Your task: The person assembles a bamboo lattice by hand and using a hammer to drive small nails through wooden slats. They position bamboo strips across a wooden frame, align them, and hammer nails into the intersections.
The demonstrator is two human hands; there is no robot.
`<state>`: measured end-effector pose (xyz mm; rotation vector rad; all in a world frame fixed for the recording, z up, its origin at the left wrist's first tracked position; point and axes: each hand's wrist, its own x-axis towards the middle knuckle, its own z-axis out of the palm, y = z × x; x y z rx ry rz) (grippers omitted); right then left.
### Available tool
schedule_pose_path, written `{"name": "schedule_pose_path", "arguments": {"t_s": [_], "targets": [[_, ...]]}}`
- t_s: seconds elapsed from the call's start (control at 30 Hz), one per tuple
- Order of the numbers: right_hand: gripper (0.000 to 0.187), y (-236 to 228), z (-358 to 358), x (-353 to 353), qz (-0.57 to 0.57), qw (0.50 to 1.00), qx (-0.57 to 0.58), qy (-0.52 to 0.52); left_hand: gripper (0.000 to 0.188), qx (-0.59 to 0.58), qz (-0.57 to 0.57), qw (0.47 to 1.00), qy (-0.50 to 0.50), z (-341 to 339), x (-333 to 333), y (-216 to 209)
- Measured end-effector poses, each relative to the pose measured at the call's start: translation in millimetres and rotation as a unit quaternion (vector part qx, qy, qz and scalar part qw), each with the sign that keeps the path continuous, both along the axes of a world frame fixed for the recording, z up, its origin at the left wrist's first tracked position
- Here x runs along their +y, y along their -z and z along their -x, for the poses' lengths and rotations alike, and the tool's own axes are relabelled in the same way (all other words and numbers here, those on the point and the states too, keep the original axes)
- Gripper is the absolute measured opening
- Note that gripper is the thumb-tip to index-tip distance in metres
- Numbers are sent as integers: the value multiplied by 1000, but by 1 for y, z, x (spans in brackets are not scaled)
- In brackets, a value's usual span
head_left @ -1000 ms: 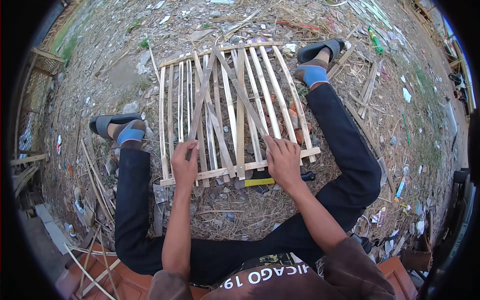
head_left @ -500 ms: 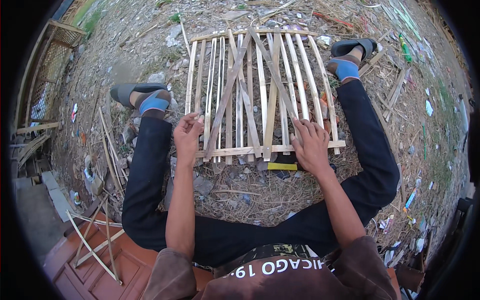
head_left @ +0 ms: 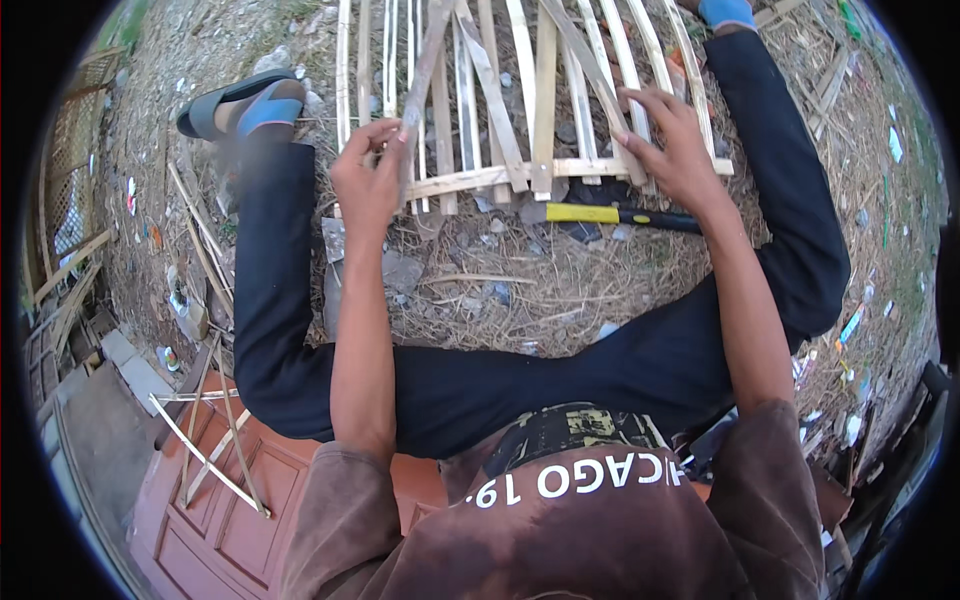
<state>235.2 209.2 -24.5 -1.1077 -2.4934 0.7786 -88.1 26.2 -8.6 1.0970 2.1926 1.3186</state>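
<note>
A frame of pale wooden slats (head_left: 519, 60) lies on the ground between my legs, with a crosspiece (head_left: 470, 181) along its near edge. Two weathered slats lie slantwise over the upright ones. My left hand (head_left: 368, 178) pinches at the edge of the left slanting slat (head_left: 428, 70), near its lower end. On the other side, my right hand (head_left: 675, 145) grips the right slanting slat (head_left: 583, 58) between thumb and fingers, just above the crosspiece. The far edge of the frame is out of view.
A tool with a yellow and black handle (head_left: 585, 213) lies just nearer than the crosspiece. At lower left, loose strips (head_left: 205, 460) rest on a reddish-brown panelled door (head_left: 255, 465). More sticks (head_left: 203, 240) lie left of my leg. Litter, stones and dry grass cover the ground.
The view has shifted, so the frame sits higher in the picture. My left hand has come against the left slanting slat. More of the tool's handle shows beside my right hand.
</note>
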Motion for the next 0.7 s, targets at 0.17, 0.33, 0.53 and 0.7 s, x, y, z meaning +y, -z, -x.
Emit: {"name": "schedule_pose_path", "arguments": {"t_s": [0.17, 0.33, 0.53, 0.7], "targets": [[73, 2, 7, 2, -90, 993, -66, 49, 17, -18, -42, 999, 9, -23, 10, -4], [80, 1, 2, 4, -64, 989, -92, 96, 20, -51, -55, 979, 188, -100, 47, -18], [91, -1, 0, -4, -74, 980, -121, 143, 17, -123, -57, 965, 224, -150, 84, -14], [99, 0, 4, -13, -69, 973, -136, 174, 13, -100, -100, 966, 215, -158, 86, 5]]}}
